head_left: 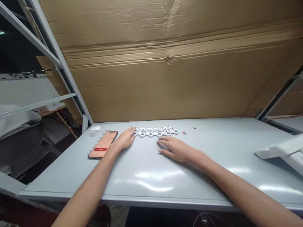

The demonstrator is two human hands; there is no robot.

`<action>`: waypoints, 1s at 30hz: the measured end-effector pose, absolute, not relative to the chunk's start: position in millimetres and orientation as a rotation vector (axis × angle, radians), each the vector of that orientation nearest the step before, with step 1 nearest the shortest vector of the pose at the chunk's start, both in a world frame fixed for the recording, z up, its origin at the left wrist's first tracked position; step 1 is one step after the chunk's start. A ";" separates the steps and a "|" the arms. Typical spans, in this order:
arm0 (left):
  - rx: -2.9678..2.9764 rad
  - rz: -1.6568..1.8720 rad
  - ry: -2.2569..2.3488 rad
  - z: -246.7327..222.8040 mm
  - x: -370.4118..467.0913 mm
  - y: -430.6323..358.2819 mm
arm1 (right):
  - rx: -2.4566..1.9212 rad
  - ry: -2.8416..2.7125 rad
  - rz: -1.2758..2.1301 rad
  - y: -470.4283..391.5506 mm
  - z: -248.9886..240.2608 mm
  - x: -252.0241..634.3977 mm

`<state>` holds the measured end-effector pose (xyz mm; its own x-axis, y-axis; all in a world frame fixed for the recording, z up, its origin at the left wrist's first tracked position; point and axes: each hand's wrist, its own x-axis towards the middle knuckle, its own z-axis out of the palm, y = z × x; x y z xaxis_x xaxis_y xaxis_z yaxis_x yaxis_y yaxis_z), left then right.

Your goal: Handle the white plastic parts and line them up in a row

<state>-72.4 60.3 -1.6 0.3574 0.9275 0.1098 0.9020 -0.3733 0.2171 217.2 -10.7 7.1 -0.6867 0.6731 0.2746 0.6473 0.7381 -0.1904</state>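
Observation:
Several small white flat pieces with a round hole (150,131) lie side by side in a row on the grey-white table (146,164); dark and reddish specks show on them. At the row's left end rests my left hand (126,138), its fingers stretched out over the leftmost piece and partly covering it. My right hand (174,148) lies low over the table just in front of the row's right half, palm down, fingers apart, holding nothing. A phone (105,145) with a lit orange-pink screen lies to the left of my left hand.
A small white object (95,129) sits behind the phone. Small red-and-black wire bits (184,133) and a dark scrap (194,128) lie right of the row. A white folded object (281,149) stands at the right. Cardboard (170,88) walls the back; a metal frame (68,82) rises left.

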 end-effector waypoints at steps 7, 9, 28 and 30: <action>2.486 0.351 1.721 6.9 -61.7 53.3 | -1.059 -2.626 0.202 -9.0 5.1 218.7; 2.515 0.395 1.687 8.7 -56.4 51.9 | -1.072 -2.629 0.212 -8.6 5.2 218.6; 2.617 0.527 1.461 -6.9 -48.8 63.3 | -1.086 -2.602 0.160 -9.6 2.9 215.4; 2.617 0.550 1.473 -5.8 -49.0 62.9 | -1.076 -2.591 0.170 -9.4 2.6 215.4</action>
